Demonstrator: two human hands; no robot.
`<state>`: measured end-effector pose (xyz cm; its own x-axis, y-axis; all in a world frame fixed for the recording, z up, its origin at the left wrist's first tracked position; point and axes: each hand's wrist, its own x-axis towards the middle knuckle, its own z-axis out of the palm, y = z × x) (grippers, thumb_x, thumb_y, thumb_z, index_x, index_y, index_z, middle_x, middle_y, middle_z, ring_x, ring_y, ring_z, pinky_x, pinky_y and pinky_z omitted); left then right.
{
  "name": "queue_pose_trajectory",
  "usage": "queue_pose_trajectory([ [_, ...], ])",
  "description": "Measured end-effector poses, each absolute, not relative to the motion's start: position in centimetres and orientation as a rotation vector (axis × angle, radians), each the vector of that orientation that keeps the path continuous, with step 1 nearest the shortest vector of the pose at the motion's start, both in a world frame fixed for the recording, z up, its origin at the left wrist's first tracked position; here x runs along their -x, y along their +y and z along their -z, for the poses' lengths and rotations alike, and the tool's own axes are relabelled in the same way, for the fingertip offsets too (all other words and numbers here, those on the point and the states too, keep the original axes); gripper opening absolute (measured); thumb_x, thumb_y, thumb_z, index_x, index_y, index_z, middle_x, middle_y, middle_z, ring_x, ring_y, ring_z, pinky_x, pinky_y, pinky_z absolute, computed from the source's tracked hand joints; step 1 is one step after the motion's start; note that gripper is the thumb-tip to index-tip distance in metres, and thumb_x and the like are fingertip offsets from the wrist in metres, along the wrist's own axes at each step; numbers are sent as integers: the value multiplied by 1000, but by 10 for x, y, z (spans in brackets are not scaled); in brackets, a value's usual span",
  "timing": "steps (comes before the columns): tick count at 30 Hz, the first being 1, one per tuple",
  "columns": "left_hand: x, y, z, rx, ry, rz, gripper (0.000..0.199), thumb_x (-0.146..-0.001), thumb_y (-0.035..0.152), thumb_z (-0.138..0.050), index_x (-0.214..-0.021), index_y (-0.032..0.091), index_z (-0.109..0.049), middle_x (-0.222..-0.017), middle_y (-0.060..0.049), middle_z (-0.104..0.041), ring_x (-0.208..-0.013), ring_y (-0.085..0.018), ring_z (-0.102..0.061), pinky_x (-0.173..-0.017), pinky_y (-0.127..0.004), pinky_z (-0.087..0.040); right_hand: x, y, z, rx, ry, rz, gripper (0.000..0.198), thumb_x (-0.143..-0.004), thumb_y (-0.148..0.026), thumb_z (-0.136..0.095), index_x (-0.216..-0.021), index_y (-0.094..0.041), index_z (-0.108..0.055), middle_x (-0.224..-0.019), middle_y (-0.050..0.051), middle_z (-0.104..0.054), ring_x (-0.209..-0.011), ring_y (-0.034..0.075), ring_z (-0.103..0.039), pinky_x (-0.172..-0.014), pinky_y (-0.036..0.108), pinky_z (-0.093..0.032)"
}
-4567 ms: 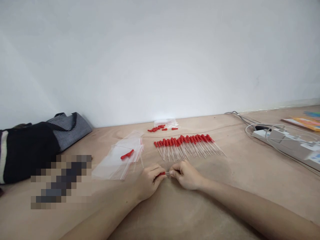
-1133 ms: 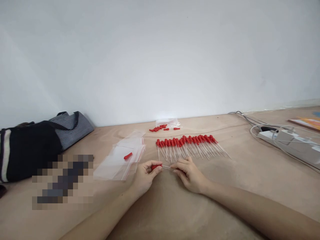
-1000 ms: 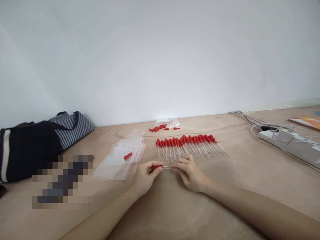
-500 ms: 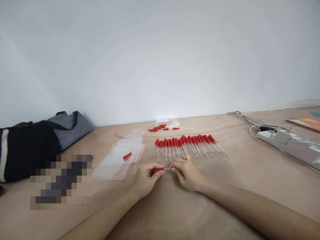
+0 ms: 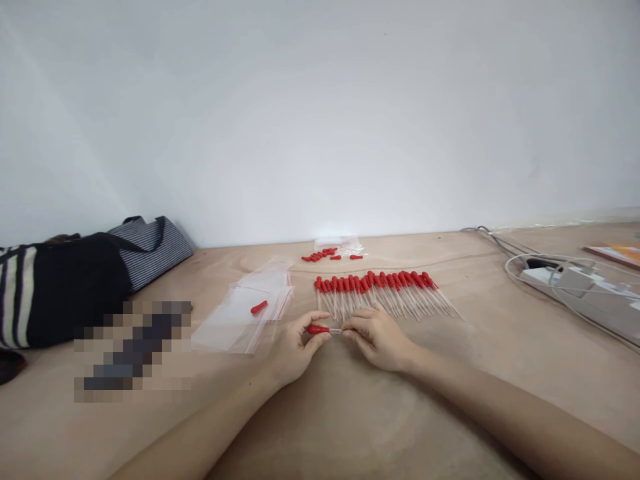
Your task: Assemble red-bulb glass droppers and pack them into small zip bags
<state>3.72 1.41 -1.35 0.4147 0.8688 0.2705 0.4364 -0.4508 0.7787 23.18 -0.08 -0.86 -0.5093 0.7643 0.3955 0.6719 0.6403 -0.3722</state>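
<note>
A dropper with a red rubber bulb (image 5: 318, 329) and a clear thin tube lies crosswise between my hands. My right hand (image 5: 377, 338) pinches its tube, and the far end is hidden by the fingers. Around the bulb, my left hand (image 5: 296, 347) has its thumb and index finger spread, with a gap above and below the bulb. Just beyond the hands is a row of several assembled droppers (image 5: 375, 283), red bulbs away from me and tubes toward me. One loose red bulb (image 5: 259, 307) rests on clear zip bags (image 5: 225, 327) left of my left hand.
Several loose red bulbs (image 5: 320, 255) lie near the wall beside a small clear bag (image 5: 336, 244) and thin tubes. On the left are a black-and-striped bag (image 5: 75, 287) and a blurred dark object (image 5: 137, 353). A white power strip (image 5: 580, 293) with cables is at right.
The left index finger has lifted and parted from the thumb, loosening off the red bulb. My right hand keeps its pinch on the tube. The whole view has shifted slightly.
</note>
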Motion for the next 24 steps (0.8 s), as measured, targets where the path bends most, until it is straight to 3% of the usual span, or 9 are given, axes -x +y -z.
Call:
queue_pose_trajectory([
  [4, -18, 22, -2, -2296, 1196, -903, 47, -70, 28, -59, -115, 22, -47, -109, -5, -56, -101, -20, -51, -89, -34, -38, -229, 5, 6, 1151, -2295, -285, 16, -80, -14, -43, -78, -16, -59, -75, 5, -59, -70, 14, -52, -62, 23, -34],
  [6, 1, 33, -9, -2406, 1343, -964, 46, -68, 33, -59, -111, 20, -50, -112, -7, -54, -106, -23, -47, -91, -36, -36, -222, 13, 3, 1247, -2190, -329, 15, -79, -13, -43, -80, -15, -58, -74, 5, -60, -68, 13, -53, -61, 22, -35],
  [10, 45, 61, -16, -2323, 1820, -956, 31, -74, 37, -47, -94, 16, -58, -97, -8, -61, -94, -23, -53, -83, -33, -40, -195, 34, -7, 1490, -2037, -365, 26, -76, -12, -44, -101, -10, -50, -74, 7, -62, -67, 16, -56, -60, 24, -37],
  [13, 66, 73, -12, -2267, 1989, -732, 34, -72, 40, -48, -89, 14, -60, -93, -9, -62, -87, -23, -55, -74, -31, -43, -171, 50, -14, 1733, -1970, -328, 26, -74, -13, -45, -100, -9, -47, -86, 14, -62, -76, 20, -59, -59, 26, -39],
  [17, 68, 74, -8, -2235, 2042, -563, 38, -70, 43, -49, -91, 14, -61, -89, -9, -62, -81, -22, -57, -66, -28, -43, -151, 63, -12, 1972, -1943, -207, 28, -72, -15, -48, -99, -10, -46, -89, 15, -62, -80, 24, -61, -60, 29, -42],
  [24, 58, 70, -8, -2188, 2058, -525, 29, -70, 38, -51, -85, 16, -61, -80, -6, -65, -72, -19, -60, -61, -25, -42, -151, 64, -9, 1955, -2008, -149, 26, -75, -16, -43, -99, -9, -49, -88, 16, -63, -80, 25, -61, -61, 32, -44],
])
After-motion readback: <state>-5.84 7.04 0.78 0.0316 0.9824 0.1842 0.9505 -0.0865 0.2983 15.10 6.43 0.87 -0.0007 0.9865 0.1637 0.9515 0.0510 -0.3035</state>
